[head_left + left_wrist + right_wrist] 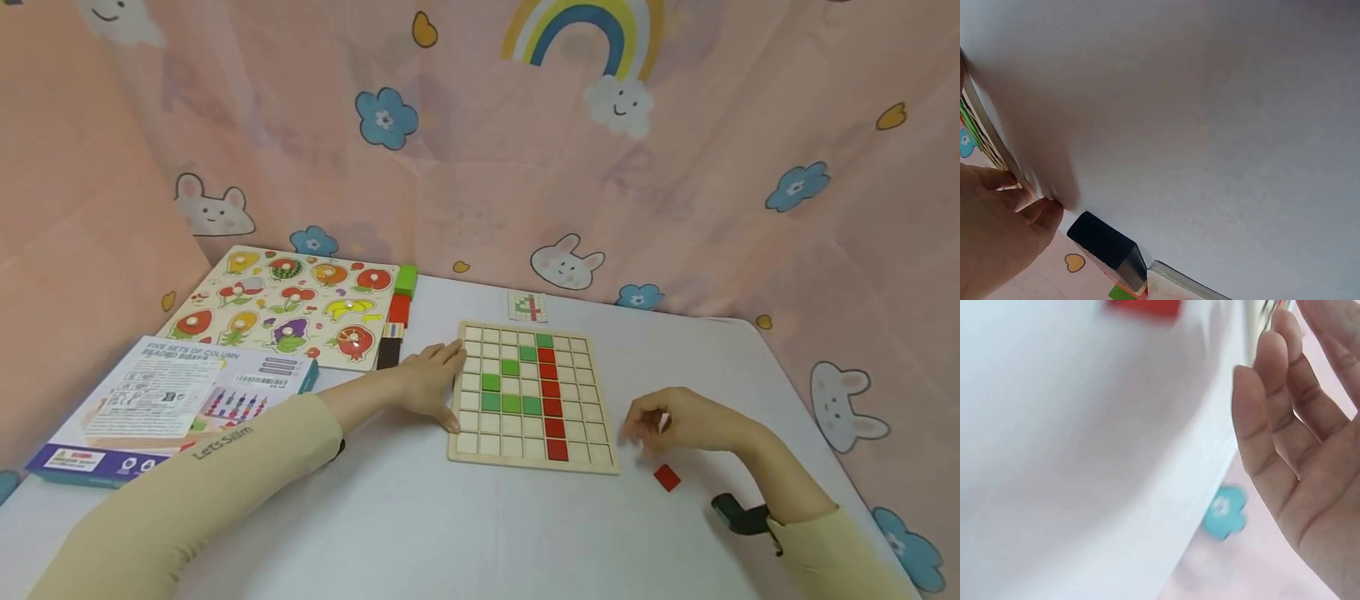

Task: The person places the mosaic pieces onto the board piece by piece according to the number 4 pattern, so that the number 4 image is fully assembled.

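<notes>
A wooden grid board (pixel 536 465) lies flat on the white table. Several red tiles (pixel 551 389) stand in a column on it, with green tiles (pixel 512 403) to their left and one at the column's top. My left hand (pixel 429 385) rests at the board's left edge, thumb and fingers spread along it; the left wrist view shows its fingertips (pixel 1054 209) at that edge. Right of the board, my right hand (pixel 678 421) hovers with loosely bent fingers and holds nothing. A loose red tile (pixel 667 477) lies on the table just below that hand.
Behind the board lies a small pattern card (pixel 528 307). To the left are a fruit puzzle board (pixel 258 321), a flat boxed toy (pixel 161 392) and a row of green, red and black blocks (pixel 389 352). A printed pink cloth (pixel 465 167) hangs behind the table.
</notes>
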Demonstrator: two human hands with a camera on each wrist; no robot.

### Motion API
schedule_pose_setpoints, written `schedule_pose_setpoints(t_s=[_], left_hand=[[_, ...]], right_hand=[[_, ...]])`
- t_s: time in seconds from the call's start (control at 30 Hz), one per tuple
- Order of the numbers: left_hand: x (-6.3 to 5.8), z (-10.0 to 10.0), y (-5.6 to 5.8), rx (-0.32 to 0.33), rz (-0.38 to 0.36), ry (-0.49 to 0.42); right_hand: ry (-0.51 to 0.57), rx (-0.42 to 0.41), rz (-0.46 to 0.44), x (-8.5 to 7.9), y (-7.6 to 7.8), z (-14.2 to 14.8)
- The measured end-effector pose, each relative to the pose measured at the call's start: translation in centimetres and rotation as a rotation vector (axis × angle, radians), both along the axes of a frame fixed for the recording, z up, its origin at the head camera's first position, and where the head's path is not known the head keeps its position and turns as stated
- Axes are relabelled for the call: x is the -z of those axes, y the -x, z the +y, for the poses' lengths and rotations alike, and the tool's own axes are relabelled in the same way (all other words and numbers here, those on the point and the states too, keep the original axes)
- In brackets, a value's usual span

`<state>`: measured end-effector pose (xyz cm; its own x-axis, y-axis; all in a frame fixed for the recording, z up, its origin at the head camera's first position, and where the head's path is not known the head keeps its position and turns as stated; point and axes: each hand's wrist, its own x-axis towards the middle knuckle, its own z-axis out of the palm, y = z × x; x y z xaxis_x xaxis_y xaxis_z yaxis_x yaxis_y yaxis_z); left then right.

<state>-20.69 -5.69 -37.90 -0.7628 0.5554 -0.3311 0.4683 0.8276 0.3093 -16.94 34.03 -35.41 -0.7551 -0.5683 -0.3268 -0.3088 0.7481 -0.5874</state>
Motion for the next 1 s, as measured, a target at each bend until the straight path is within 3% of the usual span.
schedule_pose_setpoints(t_s=[0.2,0.33,0.73,0.87,1.0], left_hand=[[0.0,0.0,0.0,-0.003,0.001,0.005],[-0.1,0.0,0.0,-0.004,-0.003,-0.002],[-0.2,0.1,-0.1,-0.005,-0.01,-0.002],[-0.2,0.1,-0.1,-0.003,-0.009,-0.003],[-0.2,0.1,0.0,-0.005,-0.01,0.001]], right_hand=[[0.001,-0.026,-0.118,0.9,-0.3,3.3],[0.03,-0.037,-0.146,1.5,-0.6,4.0],[0.013,-0.068,-0.048,2.1,-1.1,4.1],[-0.027,-0.023,-0.045,1.8,-0.9,3.7],[-0.055,0.041,0.018,1.4,-0.3,3.1]])
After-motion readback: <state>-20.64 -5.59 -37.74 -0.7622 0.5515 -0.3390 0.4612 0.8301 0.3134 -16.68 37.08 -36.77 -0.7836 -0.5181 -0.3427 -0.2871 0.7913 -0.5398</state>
